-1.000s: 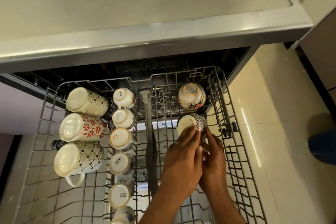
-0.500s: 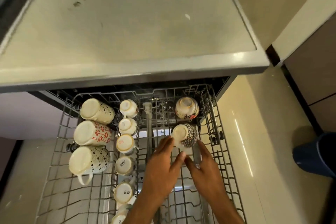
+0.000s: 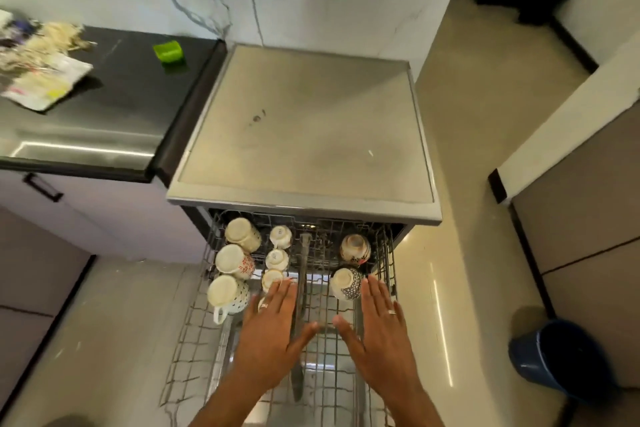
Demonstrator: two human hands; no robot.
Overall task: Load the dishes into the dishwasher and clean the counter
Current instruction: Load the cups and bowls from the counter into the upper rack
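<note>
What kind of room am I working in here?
Most likely a home kitchen: an open dishwasher with its rack of upturned mugs, a dark counter beside it, marble-look wall behind.

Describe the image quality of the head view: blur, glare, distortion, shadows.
Head view: wide-angle lens bows the wall lines and the dishwasher top; the papers on the black counter are smeared by motion blur; a bright strip glares on that counter, and thin streaks on the floor tiles; the cups in the rack and both open hands, left hand and right hand, are fairly sharp; the blue bin sits in shadow.
</note>
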